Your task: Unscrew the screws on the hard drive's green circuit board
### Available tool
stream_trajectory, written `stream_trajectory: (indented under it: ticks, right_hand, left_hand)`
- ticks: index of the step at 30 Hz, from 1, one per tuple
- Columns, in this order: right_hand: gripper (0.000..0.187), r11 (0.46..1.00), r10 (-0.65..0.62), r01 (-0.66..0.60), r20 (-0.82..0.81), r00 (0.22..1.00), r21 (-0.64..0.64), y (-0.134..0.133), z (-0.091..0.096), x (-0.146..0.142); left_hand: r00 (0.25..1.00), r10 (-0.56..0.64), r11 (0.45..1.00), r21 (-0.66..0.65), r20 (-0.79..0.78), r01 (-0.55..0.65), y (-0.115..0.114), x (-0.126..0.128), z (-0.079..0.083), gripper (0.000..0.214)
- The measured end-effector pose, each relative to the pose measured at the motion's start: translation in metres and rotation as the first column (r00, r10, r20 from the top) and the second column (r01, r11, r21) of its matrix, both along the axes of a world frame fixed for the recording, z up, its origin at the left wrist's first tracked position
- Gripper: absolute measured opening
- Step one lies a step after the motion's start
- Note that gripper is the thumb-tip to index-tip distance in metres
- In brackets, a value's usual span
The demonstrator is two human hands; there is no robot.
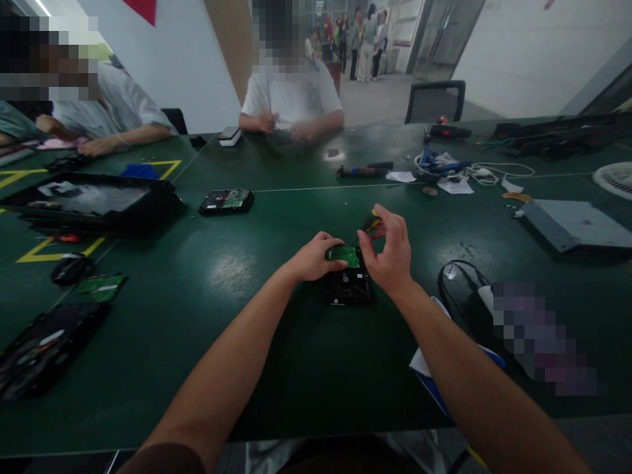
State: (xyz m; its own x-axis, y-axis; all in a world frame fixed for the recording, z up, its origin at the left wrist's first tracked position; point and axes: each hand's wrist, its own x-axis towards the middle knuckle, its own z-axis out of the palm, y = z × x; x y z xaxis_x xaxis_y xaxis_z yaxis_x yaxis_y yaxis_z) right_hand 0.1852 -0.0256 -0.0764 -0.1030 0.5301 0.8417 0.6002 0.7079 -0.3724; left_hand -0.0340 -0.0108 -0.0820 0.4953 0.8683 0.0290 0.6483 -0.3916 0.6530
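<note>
A black hard drive (346,288) with a green circuit board (351,255) on its upper face lies on the table in front of me. My left hand (315,258) grips it from the left, thumb over the board and fingers along the far edge. In my right hand (390,253) is a small screwdriver (369,222) with a yellow and black handle, pinched between fingers and thumb. Its shaft points down toward the drive's far right part. Whether the tip touches a screw is hidden.
Another drive (226,201) lies farther back on the green table (257,276). At left are a black tray (93,201), a dark casing (49,345) and a loose circuit board (101,287). A grey metal box (577,224) and cables (498,172) are at right. Two people sit across.
</note>
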Motion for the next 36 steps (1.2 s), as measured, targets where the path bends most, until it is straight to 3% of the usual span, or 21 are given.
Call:
stream_trajectory:
  ticks: [20, 36]
  right_hand:
    - [0.065, 0.999, -0.022, 0.024, -0.037, 0.999, 0.048, -0.0004, 0.0023, -0.0019]
    - [0.067, 1.0, -0.001, 0.001, -0.006, 1.0, -0.019, -0.0011, 0.0004, -0.002]
  left_hand:
    - [1.0, -0.003, 1.0, -0.002, 0.002, 0.003, 0.0008, -0.0003, -0.0004, 0.065]
    - [1.0, -0.01, 1.0, 0.01, 0.009, 0.009, -0.0008, 0.0009, 0.0012, 0.064]
